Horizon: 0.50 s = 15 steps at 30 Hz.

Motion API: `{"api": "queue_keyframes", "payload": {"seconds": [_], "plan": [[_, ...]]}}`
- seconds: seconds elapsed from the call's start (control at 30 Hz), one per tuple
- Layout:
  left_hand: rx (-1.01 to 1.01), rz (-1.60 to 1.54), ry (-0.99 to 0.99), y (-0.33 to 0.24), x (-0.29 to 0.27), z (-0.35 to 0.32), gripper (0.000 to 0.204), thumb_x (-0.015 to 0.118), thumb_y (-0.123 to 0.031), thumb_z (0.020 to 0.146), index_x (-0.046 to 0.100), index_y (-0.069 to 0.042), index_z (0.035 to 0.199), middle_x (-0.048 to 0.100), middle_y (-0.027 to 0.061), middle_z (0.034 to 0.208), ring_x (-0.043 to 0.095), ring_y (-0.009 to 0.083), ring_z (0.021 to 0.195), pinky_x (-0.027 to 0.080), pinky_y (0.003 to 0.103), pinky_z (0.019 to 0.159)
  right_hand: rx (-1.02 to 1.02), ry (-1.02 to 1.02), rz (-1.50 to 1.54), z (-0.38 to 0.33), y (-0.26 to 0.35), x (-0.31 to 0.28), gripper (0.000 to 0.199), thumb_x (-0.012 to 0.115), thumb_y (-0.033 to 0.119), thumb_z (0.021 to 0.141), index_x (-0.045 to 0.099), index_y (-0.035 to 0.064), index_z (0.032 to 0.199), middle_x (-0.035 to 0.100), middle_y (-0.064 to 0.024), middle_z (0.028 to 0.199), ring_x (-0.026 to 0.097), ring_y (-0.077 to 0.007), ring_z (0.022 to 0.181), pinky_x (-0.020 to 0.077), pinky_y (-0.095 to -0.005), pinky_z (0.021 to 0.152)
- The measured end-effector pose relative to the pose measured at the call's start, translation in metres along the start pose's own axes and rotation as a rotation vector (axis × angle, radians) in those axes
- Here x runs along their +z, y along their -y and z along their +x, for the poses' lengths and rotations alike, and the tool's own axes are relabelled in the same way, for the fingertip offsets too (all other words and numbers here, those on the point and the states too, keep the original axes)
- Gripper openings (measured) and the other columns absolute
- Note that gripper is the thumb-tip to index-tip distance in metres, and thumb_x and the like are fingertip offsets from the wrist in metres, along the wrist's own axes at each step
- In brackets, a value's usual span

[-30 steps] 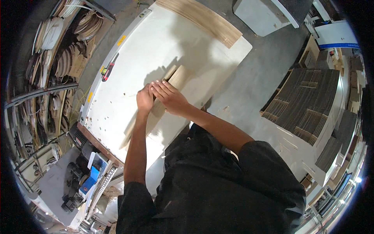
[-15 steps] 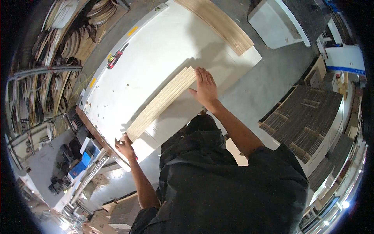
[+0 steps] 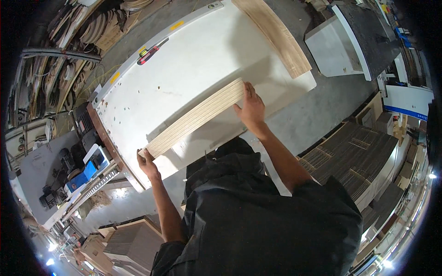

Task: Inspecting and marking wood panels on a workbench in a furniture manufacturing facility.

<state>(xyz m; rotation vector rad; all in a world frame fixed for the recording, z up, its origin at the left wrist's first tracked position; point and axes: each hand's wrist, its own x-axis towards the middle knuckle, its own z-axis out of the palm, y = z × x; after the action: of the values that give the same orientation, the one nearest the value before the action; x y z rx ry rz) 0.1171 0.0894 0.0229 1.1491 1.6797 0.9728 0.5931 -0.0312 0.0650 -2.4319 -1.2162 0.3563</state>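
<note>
A bundle of long, pale wooden strips [image 3: 198, 117] lies side by side, slanting over the white tabletop [image 3: 193, 69]. At its lower left end, my left hand [image 3: 148, 166] grips the strips, with fingertips and thumb at the corner. My right hand [image 3: 253, 109] presses against the upper right end, fingers over the end faces and thumb apart on the near side. The strips' ends sit nearly flush at the right. Whether the bundle rests on the table or is slightly raised, I cannot tell.
A second stack of brown wooden strips [image 3: 276, 39] lies at the table's far right. A red-and-black cutter [image 3: 152, 51] sits near a long level [image 3: 161, 34] along the far edge. Flattened cardboard [image 3: 354, 152] is piled at right; a grey bench [image 3: 50, 170] with tools stands at left.
My left hand has closed in on the left end of the strips. At the right, the stepped ends now look more even under my right hand. The whole view has shifted slightly.
</note>
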Motion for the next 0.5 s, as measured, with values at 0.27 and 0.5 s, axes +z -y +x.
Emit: {"api": "queue_keyframes", "payload": {"seconds": [0.27, 0.5], "plan": [[0.025, -0.034, -0.010, -0.006, 0.004, -0.004, 0.053, 0.066, -0.028, 0.110, 0.052, 0.003, 0.149, 0.061, 0.0039, 0.105, 0.055, 0.0124, 0.093, 0.049, 0.029, 0.081, -0.097, -0.071, 0.069, 0.004, -0.005, 0.001, 0.088, 0.085, 0.020, 0.080, 0.043, 0.0005, 0.155, 0.054, -0.0214, 0.155, 0.056, -0.0381, 0.140, 0.0482, -0.0440, 0.116], [0.015, -0.032, 0.027, -0.002, 0.004, 0.000, 0.056, 0.066, -0.029, 0.110, 0.049, 0.004, 0.152, 0.060, 0.0025, 0.103, 0.052, 0.0106, 0.088, 0.047, 0.027, 0.079, 0.005, 0.001, 0.179, 0.010, -0.005, -0.002, 0.089, 0.086, 0.021, 0.079, 0.043, 0.0002, 0.154, 0.057, -0.0229, 0.151, 0.059, -0.0411, 0.135, 0.0508, -0.0457, 0.111]]}}
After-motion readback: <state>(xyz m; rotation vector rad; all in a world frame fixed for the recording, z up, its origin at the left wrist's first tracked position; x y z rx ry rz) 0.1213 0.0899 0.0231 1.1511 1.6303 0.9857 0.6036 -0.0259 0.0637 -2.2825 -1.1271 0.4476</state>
